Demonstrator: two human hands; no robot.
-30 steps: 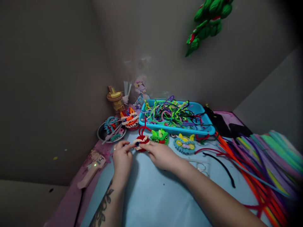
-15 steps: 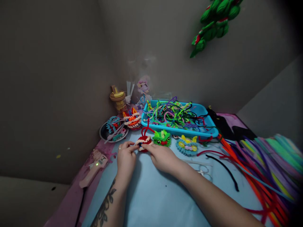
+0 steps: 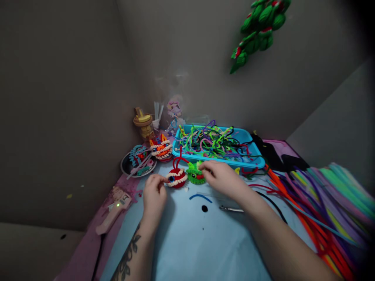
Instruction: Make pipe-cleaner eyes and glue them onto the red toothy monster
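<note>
blue sheet [image 3: 190,244] broad nearside | hands [image 3: 154,195] flank red figure [image 3: 178,178] | tray rim [image 3: 258,160] behind

Craft corner; home or studio, can't tell. Evidence: pink desk [image 3: 82,249] under light-blue sheet [image 3: 205,249], plain grey walls [image 3: 190,50], bright-blue plastic tray [image 3: 222,161] of tangled multicoloured fuzzy stems [image 3: 205,141], pale-pink corded tool [image 3: 113,216], red-and-cream round fuzzy figure [image 3: 178,178].

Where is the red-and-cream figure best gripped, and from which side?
The red-and-cream figure is probably best pinched across its rounded body, from the near side; the green figure crowds its right, and the red loop on top looks thin.
</note>
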